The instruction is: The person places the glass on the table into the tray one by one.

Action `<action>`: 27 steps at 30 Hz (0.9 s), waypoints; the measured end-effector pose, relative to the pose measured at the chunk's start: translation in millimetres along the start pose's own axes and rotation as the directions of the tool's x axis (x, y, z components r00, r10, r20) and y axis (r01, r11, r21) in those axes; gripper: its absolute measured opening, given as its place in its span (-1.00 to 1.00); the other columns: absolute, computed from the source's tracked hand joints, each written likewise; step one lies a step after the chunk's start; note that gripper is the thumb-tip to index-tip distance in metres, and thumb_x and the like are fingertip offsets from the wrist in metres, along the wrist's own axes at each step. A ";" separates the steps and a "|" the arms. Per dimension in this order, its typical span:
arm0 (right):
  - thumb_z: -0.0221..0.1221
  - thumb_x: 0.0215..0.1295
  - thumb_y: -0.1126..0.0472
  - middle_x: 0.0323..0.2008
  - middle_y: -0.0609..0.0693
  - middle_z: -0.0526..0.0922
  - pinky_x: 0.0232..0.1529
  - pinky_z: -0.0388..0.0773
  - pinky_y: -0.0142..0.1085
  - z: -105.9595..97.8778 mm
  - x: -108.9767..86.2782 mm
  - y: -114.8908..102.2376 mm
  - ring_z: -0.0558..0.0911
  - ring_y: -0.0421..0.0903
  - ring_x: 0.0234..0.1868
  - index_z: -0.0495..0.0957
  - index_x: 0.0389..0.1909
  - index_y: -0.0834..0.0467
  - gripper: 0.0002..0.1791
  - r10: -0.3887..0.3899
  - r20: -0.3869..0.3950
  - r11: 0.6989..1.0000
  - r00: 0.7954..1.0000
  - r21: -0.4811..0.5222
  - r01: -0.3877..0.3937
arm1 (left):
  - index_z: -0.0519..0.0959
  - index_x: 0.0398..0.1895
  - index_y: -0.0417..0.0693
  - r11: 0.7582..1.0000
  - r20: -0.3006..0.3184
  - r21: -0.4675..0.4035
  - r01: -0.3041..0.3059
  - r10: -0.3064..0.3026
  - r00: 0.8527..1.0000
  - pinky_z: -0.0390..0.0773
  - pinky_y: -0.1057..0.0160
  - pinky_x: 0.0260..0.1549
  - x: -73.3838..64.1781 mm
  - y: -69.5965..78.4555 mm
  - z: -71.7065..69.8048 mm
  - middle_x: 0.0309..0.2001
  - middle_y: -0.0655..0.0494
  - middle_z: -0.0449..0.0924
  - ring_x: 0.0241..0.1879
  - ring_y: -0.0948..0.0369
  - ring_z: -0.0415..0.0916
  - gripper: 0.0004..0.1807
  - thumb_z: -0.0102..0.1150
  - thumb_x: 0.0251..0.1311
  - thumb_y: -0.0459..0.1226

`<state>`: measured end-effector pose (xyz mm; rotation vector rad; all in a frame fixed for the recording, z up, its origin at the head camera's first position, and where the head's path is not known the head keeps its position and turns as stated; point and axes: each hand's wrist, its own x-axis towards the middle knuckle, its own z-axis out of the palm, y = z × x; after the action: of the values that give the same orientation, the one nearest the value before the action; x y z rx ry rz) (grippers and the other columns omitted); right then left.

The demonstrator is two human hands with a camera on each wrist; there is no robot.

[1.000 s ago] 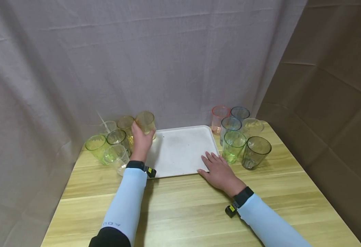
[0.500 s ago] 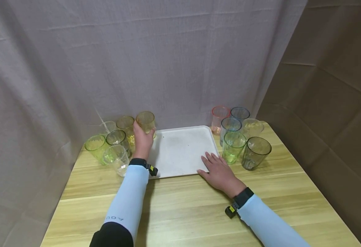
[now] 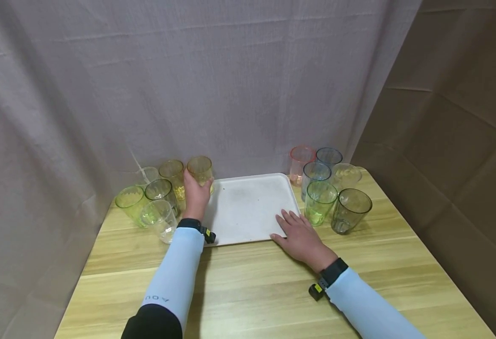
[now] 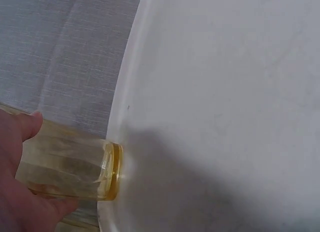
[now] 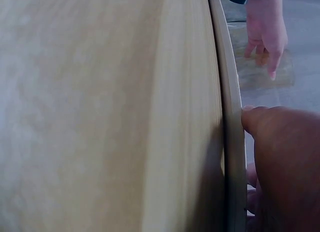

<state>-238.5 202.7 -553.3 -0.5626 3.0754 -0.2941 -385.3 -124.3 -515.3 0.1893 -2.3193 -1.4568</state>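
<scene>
My left hand (image 3: 197, 197) grips an amber drinking glass (image 3: 199, 168) upright at the back left corner of the white tray (image 3: 248, 207). In the left wrist view, the glass's thick base (image 4: 114, 172) is right at the tray's rim, with thumb and fingers on either side of its wall. My right hand (image 3: 300, 240) rests with fingers spread on the tray's front right corner. The right wrist view shows its thumb (image 5: 257, 119) at the tray's edge. Just left of the held glass stands another amber glass (image 3: 172, 173).
On the left also stand a smoky glass (image 3: 159, 190), a lime green glass (image 3: 131, 202) and clear glasses, one in front (image 3: 160, 219). Right of the tray cluster a pink-rimmed glass (image 3: 300, 165), blue-rimmed ones, a green glass (image 3: 320, 202) and a dark smoky glass (image 3: 350, 212). Grey cloth hangs behind.
The amber glass in my left hand has come down slightly at the tray's back left corner. My right hand stays on the front right corner.
</scene>
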 end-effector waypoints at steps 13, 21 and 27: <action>-0.13 0.56 -0.38 0.61 0.14 0.13 0.56 -0.07 0.19 -1.4 -1.1 -0.7 0.05 0.16 0.59 0.24 0.62 0.13 -0.14 -0.003 -0.009 1.000 1.000 0.006 0.004 | -0.04 0.66 -0.20 0.999 -0.011 0.016 0.028 -0.028 1.000 0.08 0.03 0.54 1.7 -5.5 3.5 0.58 -0.21 0.10 0.54 -0.02 0.04 0.05 0.40 0.30 -0.09; -0.13 0.56 -0.39 0.62 0.14 0.12 0.56 -0.08 0.19 -0.4 -1.7 -0.6 0.04 0.15 0.60 0.24 0.62 0.13 -0.14 -0.004 -0.012 1.000 1.000 0.014 0.004 | -0.03 0.67 -0.18 0.999 -0.023 0.018 0.045 -0.045 0.999 0.11 0.01 0.53 0.4 -11.9 5.9 0.59 -0.19 0.10 0.54 -0.02 0.05 0.07 0.40 0.30 -0.04; -0.12 0.56 -0.38 0.61 0.14 0.14 0.56 -0.07 0.19 -1.1 -2.0 -1.2 0.06 0.16 0.59 0.25 0.61 0.13 -0.14 -0.005 -0.019 1.000 1.000 0.013 0.006 | 0.01 0.67 -0.18 0.999 -0.019 0.015 0.029 -0.029 0.999 0.11 0.08 0.53 -5.0 -8.8 3.0 0.58 -0.17 0.15 0.53 0.03 0.08 0.06 0.45 0.26 -0.13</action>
<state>-236.2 202.6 -552.0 -0.5712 3.0886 -0.3212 -382.8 -124.1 -525.6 0.2412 -2.3224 -1.4449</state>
